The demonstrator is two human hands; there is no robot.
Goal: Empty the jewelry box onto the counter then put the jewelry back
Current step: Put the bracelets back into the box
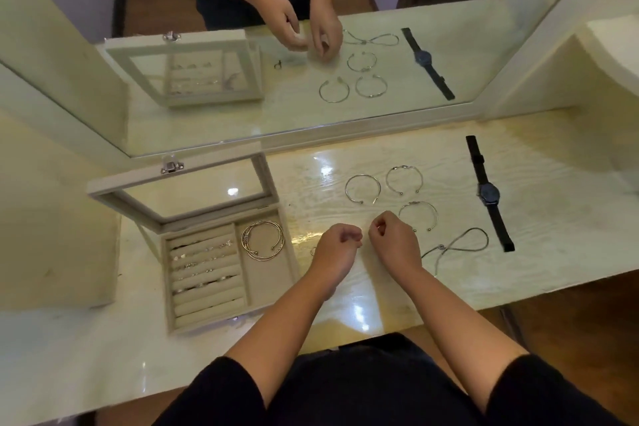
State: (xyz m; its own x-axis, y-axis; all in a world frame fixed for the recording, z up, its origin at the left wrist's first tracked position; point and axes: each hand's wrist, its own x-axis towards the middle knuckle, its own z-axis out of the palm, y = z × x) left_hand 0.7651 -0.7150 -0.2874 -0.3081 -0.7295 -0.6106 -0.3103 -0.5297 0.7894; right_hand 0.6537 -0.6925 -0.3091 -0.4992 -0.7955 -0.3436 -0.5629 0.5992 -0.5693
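Pale counter (pixel 553 218), open jewelry box (pixel 269 275) at left; left hand (pixel 337 247) and right hand (pixel 394 240) curl close together, perhaps pinching something unseen, though I cannot tell.

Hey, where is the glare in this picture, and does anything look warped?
Head view: white glare spots on the glossy counter and the glass lid of the jewelry box; head view again: the wide-angle lens bows the mirror edges.
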